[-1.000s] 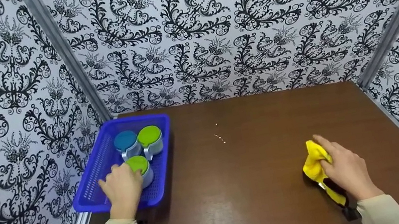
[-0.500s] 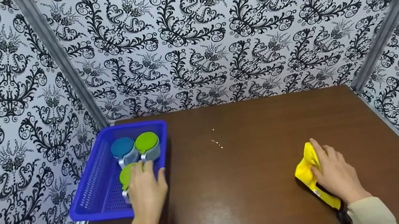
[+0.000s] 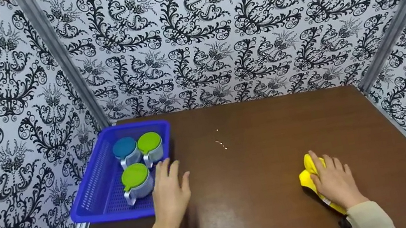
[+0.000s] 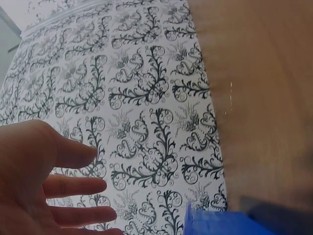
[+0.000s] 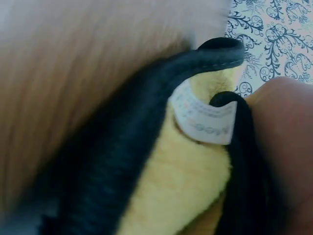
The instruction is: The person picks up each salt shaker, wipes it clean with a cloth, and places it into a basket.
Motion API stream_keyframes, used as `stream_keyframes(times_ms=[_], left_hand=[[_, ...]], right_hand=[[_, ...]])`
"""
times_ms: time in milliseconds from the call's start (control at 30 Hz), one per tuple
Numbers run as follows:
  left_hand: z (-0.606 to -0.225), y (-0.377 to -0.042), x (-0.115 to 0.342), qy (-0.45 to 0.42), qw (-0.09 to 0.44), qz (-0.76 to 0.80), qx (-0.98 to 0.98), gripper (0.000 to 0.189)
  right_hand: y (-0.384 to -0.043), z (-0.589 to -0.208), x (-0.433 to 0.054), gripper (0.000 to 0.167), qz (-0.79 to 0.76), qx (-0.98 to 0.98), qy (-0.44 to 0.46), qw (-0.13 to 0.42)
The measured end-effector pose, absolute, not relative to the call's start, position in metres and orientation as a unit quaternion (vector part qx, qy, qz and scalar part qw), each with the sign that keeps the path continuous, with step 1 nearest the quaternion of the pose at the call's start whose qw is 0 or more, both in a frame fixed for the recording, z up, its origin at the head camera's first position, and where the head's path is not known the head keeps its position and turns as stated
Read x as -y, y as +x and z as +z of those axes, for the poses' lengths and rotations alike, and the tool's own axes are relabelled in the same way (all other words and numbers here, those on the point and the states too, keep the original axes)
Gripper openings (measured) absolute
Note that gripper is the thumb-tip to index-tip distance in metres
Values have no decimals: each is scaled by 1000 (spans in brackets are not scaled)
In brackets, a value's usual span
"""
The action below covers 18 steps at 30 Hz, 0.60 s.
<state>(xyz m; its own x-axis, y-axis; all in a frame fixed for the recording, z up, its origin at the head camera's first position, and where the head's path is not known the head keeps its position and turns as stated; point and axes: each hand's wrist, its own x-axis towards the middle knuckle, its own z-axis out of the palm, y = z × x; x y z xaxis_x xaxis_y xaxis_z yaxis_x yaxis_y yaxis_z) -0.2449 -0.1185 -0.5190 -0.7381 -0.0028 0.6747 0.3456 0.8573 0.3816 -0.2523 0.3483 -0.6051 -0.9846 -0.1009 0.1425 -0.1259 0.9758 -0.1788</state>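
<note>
My left hand [image 3: 172, 199] is over the right front edge of the purple basket [image 3: 96, 219], fingers spread and holding nothing. In the left wrist view the same hand [image 4: 44, 181] shows straight fingers, with a corner of the basket [image 4: 225, 223] below. Beside it in the basket stands a jar with a green lid [image 3: 135, 175] and a side handle. My right hand [image 3: 336, 182] grips a folded yellow cloth [image 3: 308, 179] close over the table. The right wrist view shows the cloth [image 5: 176, 181] with dark edging and a white label [image 5: 203, 117].
Behind the near jar, a blue-lidded jar [image 3: 124, 148] and another green-lidded jar [image 3: 149, 142] stand in the basket. Small pale crumbs [image 3: 221, 144] lie on the brown table [image 3: 249, 189]. Patterned walls [image 3: 208, 46] enclose the back and sides.
My left hand has let go of the near green-lidded jar and moved right. That jar's handle now points to the front left. The right hand has shifted slightly left with the cloth.
</note>
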Motion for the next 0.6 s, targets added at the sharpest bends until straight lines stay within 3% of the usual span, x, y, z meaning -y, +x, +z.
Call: stream_keyframes(times_ms=[333, 600], left_hand=[[-530, -238, 104, -122, 305, -237, 914, 65], [-532, -241, 91, -108, 267, -227, 930, 72]], right_hand=[[-249, -591, -340, 78, 110, 990, 39, 83], [-249, -567, -319, 73, 135, 973, 27, 184]])
